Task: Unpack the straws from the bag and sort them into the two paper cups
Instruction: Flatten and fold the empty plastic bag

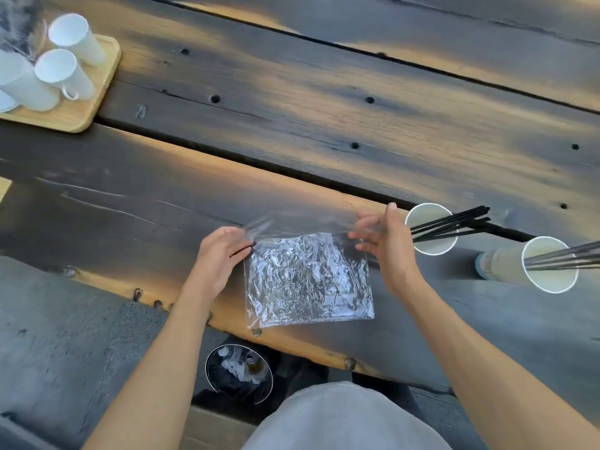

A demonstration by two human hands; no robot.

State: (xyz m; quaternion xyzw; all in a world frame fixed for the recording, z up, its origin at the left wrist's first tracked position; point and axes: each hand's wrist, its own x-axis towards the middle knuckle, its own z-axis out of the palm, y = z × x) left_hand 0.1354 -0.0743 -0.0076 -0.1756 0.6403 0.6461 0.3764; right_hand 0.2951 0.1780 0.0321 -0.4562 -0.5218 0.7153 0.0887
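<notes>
A crumpled clear plastic bag (308, 280) lies flat on the dark wooden table near its front edge; I see no straws in it. My left hand (220, 254) pinches the bag's upper left corner. My right hand (386, 241) pinches its upper right corner, and the top flap is lifted between them. To the right stands a white paper cup (430, 248) holding several black straws (454, 222). Further right, a second paper cup (548, 280) holds several grey straws (565, 258).
A light wooden tray (97, 89) at the back left carries several white mugs (65, 73). Beneath the table's front edge sits a round bin (238, 375) with rubbish. Gaps run between the table's planks (292, 108).
</notes>
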